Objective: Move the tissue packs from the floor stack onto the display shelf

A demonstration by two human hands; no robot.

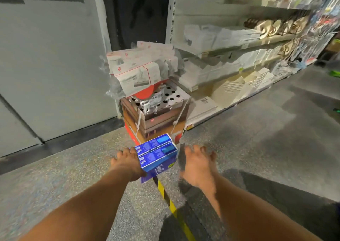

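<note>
Head cam is showing blue tissue packs [157,155] sitting on speckled floor [73,167], just in front of stacked boxes [156,119]. Left hand [127,162] is touching pack's left side, fingers spread. Right hand [197,164] is hovering just beside pack, fingers wide, holding nothing. Display shelf [244,45] is standing to the right.

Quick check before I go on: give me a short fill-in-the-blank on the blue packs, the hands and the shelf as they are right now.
1. The tissue packs on the floor are ____ in colour.
2. The ____ hand touches the side of the packs, while the other hand is apart from them.
3. The floor tape below the packs is striped black and ____.
4. The display shelf stands on the ____ side of the view.

Missing words: blue; left; yellow; right
</note>
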